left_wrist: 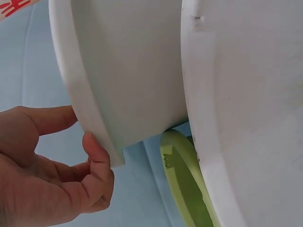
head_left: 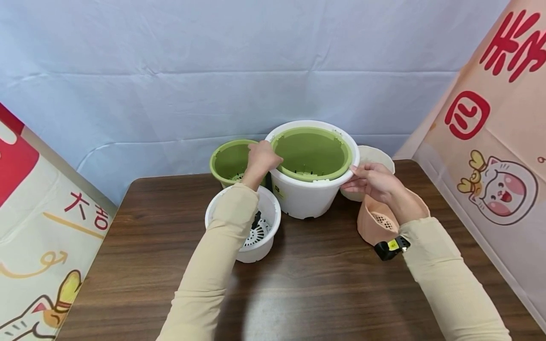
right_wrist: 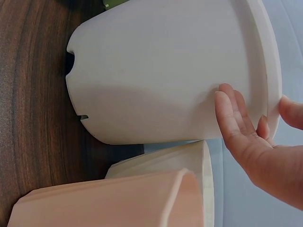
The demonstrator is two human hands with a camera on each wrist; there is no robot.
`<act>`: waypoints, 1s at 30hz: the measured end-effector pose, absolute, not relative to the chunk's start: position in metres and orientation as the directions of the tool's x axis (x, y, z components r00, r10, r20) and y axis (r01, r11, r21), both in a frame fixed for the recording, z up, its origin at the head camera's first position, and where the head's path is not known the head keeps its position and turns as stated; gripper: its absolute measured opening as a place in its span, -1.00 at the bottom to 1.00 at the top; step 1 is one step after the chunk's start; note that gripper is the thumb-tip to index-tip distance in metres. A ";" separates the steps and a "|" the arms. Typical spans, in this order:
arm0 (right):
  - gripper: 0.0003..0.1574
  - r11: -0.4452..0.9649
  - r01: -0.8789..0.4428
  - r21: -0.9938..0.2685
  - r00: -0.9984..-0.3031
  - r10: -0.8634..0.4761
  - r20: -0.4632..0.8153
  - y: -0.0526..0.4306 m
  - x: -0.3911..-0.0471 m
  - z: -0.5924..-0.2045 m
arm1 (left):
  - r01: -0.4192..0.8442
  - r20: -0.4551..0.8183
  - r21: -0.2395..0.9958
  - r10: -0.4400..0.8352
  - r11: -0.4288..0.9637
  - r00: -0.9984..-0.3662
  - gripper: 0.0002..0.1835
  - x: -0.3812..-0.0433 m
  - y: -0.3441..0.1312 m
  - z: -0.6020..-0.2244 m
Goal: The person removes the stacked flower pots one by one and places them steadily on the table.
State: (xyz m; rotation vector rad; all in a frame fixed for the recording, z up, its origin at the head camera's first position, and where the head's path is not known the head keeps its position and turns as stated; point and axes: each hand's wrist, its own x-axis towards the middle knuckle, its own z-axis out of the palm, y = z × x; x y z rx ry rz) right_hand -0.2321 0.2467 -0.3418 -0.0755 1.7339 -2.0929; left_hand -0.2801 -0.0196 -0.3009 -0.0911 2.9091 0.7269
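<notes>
A large white pot point(head_left: 300, 196) stands toward the back of the table, with a green pot point(head_left: 311, 149) nested inside it. My left hand point(head_left: 261, 158) pinches the white pot's rim on its left side; in the left wrist view thumb and fingers close around the white rim point(left_wrist: 87, 101). On the opposite side my right hand point(head_left: 375, 180) holds the same rim, thumb on top. In the right wrist view its longer fingers lie extended along the outer wall point(right_wrist: 156, 80). The far fingers of the left hand are hidden in the head view.
A smaller white pot point(head_left: 258, 251) with a slotted bottom sits under my left forearm, a second green pot point(head_left: 228, 161) behind it. To the right are a cream pot point(head_left: 377, 156) and a pink pot point(head_left: 368, 222), partly covered by my right arm. A cloth backdrop point(head_left: 192, 94) hangs behind.
</notes>
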 end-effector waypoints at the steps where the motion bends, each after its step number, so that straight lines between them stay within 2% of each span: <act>1: -0.81 -0.133 0.283 -0.950 -0.911 -0.348 -0.223 0.247 -0.232 -0.342 | -0.096 -0.152 0.455 -0.029 0.885 -0.988 -0.53 -0.280 -0.019 -0.301; 4: -0.81 -0.126 0.285 -0.950 -0.912 -0.341 -0.229 0.246 -0.232 -0.342 | -0.105 -0.155 0.448 -0.038 0.888 -0.987 -0.55 -0.281 -0.017 -0.302; 8: -0.81 -0.119 0.287 -0.950 -0.914 -0.331 -0.235 0.246 -0.232 -0.341 | -0.109 -0.159 0.457 -0.040 0.883 -0.987 -0.48 -0.281 -0.016 -0.301; 15: -0.81 -0.131 0.293 -0.947 -0.913 -0.331 -0.236 0.246 -0.232 -0.341 | -0.065 -0.130 0.403 -0.013 0.913 -0.991 -0.43 -0.280 -0.013 -0.299; 23: -0.81 -0.131 0.292 -0.947 -0.914 -0.329 -0.236 0.246 -0.233 -0.342 | -0.074 -0.119 0.327 -0.036 0.942 -0.992 -0.27 -0.280 -0.007 -0.304; 30: -0.81 -0.131 0.292 -0.947 -0.914 -0.329 -0.236 0.246 -0.233 -0.342 | -0.113 -0.114 0.364 -0.076 0.925 -0.991 -0.28 -0.280 -0.005 -0.307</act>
